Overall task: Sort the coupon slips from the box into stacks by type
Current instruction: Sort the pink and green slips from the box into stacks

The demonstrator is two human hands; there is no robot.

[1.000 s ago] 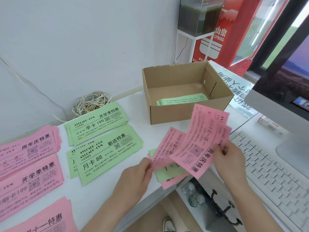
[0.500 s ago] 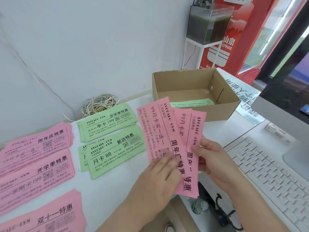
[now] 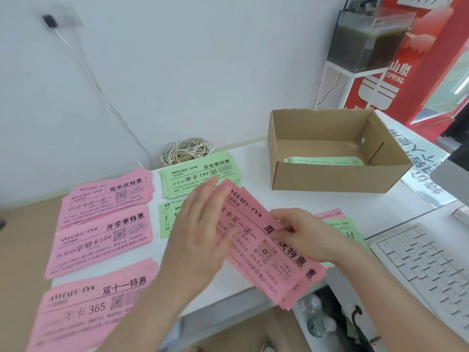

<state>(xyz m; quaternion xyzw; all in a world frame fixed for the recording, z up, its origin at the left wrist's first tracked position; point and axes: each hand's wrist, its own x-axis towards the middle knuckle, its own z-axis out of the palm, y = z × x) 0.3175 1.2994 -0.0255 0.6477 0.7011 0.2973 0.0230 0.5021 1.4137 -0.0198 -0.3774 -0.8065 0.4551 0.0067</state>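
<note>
Here, the right hand [image 3: 302,232] is pinching a few pink coupon slips [image 3: 266,247] at centre frame, their long axis running from upper left to lower right. The left hand [image 3: 203,237] is lying open-fingered across them. Three pink stacks [image 3: 101,240] and two green stacks [image 3: 200,174] are sitting at left; green slips [image 3: 324,160] are lying in the cardboard box [image 3: 330,176].

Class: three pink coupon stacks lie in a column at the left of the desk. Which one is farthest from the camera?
The pink stack headed 周年庆特惠, nearest the wall. The 开学季特惠 stack lies in front of it, and the 双十一特惠 stack is closest to the camera.
</note>
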